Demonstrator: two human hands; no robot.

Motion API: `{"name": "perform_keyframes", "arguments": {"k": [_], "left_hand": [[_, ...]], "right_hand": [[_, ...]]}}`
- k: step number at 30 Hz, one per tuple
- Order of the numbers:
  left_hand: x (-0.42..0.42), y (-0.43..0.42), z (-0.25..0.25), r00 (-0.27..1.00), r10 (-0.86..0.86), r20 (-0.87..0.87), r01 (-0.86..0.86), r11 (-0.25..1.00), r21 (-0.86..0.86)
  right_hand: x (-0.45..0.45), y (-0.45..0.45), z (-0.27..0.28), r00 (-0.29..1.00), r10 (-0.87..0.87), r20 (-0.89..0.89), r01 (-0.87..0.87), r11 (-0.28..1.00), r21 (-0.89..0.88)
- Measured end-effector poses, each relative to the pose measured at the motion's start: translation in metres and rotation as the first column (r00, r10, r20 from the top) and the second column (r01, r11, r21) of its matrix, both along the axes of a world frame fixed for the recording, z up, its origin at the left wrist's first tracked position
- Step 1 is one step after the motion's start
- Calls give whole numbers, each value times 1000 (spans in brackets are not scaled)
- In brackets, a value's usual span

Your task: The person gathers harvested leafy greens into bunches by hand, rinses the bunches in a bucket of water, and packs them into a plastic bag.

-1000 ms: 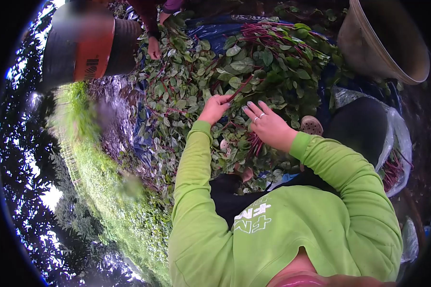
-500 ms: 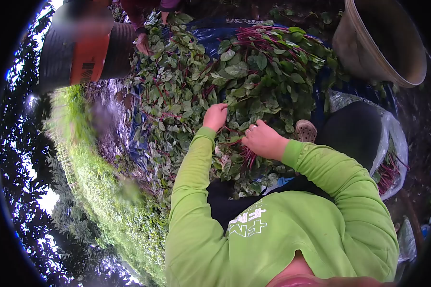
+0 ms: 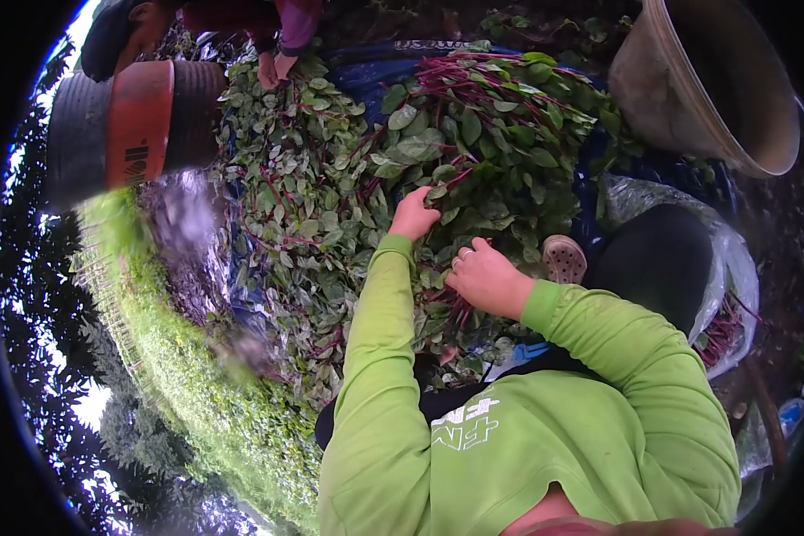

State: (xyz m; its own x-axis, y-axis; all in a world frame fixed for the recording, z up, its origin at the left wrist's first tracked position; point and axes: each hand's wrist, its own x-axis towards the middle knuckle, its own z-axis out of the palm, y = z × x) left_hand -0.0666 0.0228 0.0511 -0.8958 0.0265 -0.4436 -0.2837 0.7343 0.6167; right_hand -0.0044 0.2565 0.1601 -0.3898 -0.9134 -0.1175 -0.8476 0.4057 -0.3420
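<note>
Leafy greens with purple-red stems [image 3: 304, 188] lie in a wide heap on a blue plastic sheet [image 3: 366, 76]. Over the middle of the heap, my left hand [image 3: 414, 214] has its fingers pressed together at a reddish stem. My right hand [image 3: 489, 279], with rings on it, is closed around a bunch of red stems [image 3: 460, 310] just in front of my body. Beyond my hands lies a larger pile [image 3: 500, 116] with its red stems side by side.
A big pale tub [image 3: 661, 89] leans at the upper right. A clear plastic bag [image 3: 732, 295] with red stems lies by my dark-clad knee. A black and red ribbed container [image 3: 138, 125] stands at upper left, beside another person [image 3: 281, 62] whose hands touch the leaves.
My left hand has gone from reaching over the leaves to a pinch at a stem. My right hand's fingers have closed around the bunch. The other person has leaned further into view at upper left.
</note>
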Motion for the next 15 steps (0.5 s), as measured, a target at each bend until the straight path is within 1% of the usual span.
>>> {"name": "perform_keyframes", "arguments": {"k": [1, 2, 3, 4, 6, 9, 10, 11, 12, 13, 15], "left_hand": [[4, -15, 0, 995, 100, 31, -103, 982, 156], [10, -31, 1, 978, 193, 77, -207, 931, 302], [9, -25, 49, 948, 241, 210, -304, 882, 360], [13, -29, 71, 905, 315, 285, -414, 806, 423], [15, -51, 103, 843, 267, 468, -488, 747, 452], [28, -65, 97, 871, 293, 395, -427, 849, 311], [35, -71, 82, 920, 307, 243, -338, 936, 98], [45, -75, 58, 956, 275, 97, -261, 956, -135], [49, -71, 48, 979, 200, -33, -198, 909, -367], [53, -70, 41, 983, 136, -126, -172, 923, -345], [57, -68, 17, 958, 221, -182, -253, 951, -180]], "right_hand": [[-1, 1, 0, 1000, 0, 0, 0, 1000, 1], [-1, 2, 1, 1000, 0, 1, 0, 1000, 0], [1, 2, 1, 1000, 1, 7, -1, 1000, -2], [2, 2, 1, 1000, 2, 13, -2, 1000, 0], [4, 3, 3, 1000, 10, 21, -10, 1000, 1], [6, 1, 1, 999, 40, 0, -40, 998, 43], [8, 0, 1, 999, 32, -23, -31, 999, 24], [9, 1, 1, 999, 25, -43, -25, 1000, 7], [9, 2, 0, 998, 17, -62, -17, 1000, -5], [10, 3, -2, 998, 17, -61, -19, 999, -35], [9, 4, 0, 998, 30, -53, -30, 1000, 3]]}}
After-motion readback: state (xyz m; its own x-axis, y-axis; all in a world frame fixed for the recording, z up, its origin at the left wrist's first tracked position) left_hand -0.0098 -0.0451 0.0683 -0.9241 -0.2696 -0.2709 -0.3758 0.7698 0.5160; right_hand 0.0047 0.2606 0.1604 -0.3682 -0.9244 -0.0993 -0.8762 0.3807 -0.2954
